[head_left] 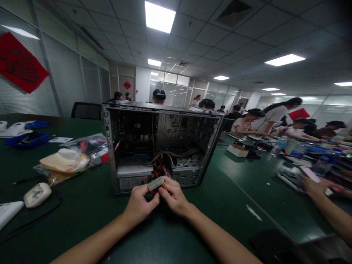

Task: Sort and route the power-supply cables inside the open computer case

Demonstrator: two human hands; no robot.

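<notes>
An open computer case (210,154) stands upright on the green table (228,205), its inside facing me. In front of its lower part, a pale multi-pin connector (156,183) is held between both hands. My left hand (141,203) pinches its left end between thumb and fingers. My right hand (174,196) grips its right end and the yellow and red wires (164,183) that come off it. These wires run back into the case. Above them, beige cables (178,154) cross the inside of the case. A power supply (134,183) with a label sits at the lower left.
Left of the case lie plastic bags (66,161), a white mouse-like device (37,195) with a black cable, and a blue tray (27,140). On the right are a small box (237,150), bottles (278,146) and another person's hands (316,185). Several people sit or stand behind.
</notes>
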